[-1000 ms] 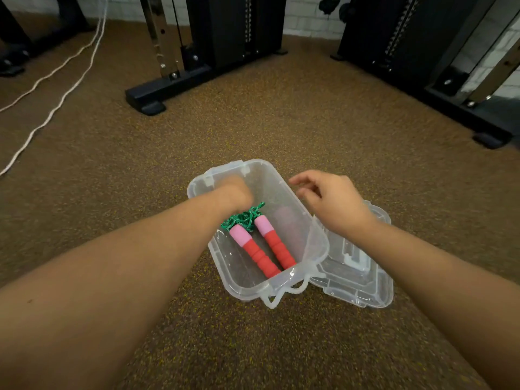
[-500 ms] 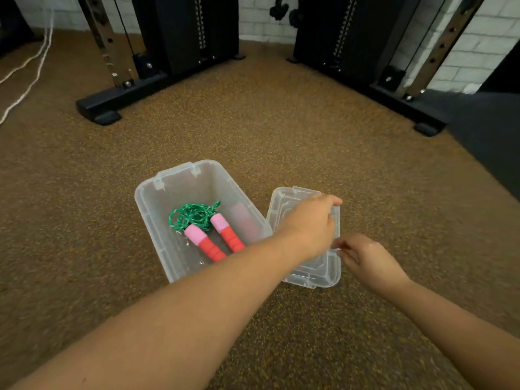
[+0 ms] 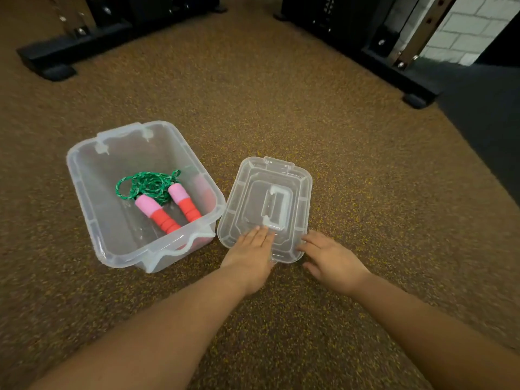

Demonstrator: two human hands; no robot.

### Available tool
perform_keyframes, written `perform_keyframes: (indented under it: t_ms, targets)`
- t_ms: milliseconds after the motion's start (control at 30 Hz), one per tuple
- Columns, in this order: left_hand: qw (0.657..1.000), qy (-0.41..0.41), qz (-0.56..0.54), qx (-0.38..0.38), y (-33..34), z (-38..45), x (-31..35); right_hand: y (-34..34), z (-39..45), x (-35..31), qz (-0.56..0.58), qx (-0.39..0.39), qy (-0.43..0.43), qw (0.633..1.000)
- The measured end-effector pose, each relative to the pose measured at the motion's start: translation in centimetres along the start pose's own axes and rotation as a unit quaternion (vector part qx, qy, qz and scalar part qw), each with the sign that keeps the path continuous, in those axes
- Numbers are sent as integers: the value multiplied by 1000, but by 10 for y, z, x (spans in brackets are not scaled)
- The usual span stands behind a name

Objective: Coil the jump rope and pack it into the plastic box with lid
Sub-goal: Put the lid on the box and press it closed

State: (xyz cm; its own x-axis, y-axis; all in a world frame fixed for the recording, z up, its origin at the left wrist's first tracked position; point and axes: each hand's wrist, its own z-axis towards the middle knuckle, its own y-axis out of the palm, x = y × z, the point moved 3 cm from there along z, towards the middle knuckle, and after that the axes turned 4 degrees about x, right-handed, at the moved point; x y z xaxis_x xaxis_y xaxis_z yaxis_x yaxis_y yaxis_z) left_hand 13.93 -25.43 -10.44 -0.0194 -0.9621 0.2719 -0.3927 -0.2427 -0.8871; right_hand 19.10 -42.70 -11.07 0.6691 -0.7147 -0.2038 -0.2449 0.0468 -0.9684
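Observation:
A clear plastic box (image 3: 84,175) stands open on the brown speckled floor at the left. Inside it lies the jump rope (image 3: 157,192): a coiled green cord and two red handles with pink ends, side by side. The clear lid (image 3: 295,192) lies flat on the floor just right of the box, its moulded handle facing up. My left hand (image 3: 250,254) rests flat on the lid's near edge, fingers together and stretched out. My right hand (image 3: 332,260) sits at the lid's near right corner, fingers apart, touching or nearly touching its rim.
Black gym machine bases stand at the back left (image 3: 56,57) and back right (image 3: 394,66). A dark mat (image 3: 484,114) covers the floor at the right. White brick wall (image 3: 461,26) shows at the top right.
My left hand left the box and came over to the lid, now lying flat on its near edge. My right hand moved to the lid's near right corner. The view shifted right.

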Motion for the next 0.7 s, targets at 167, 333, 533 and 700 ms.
perform_keyframes:
  t_ms: [167, 333, 533, 700]
  targets:
    - [999, -4, 38, -34, 19, -5, -9, 18, 8, -4, -16, -5, -12, 1000]
    - [999, 4, 30, -24, 9, -8, -4, 17, 9, -9, -87, 15, -32, 996]
    - [998, 48, 19, 43, -16, -17, 5, -30, -8, -3, -35, 0, -30, 999]
    - [977, 96, 13, 192, -65, -36, 24, -115, -35, 0, 94, 11, 39, 995]
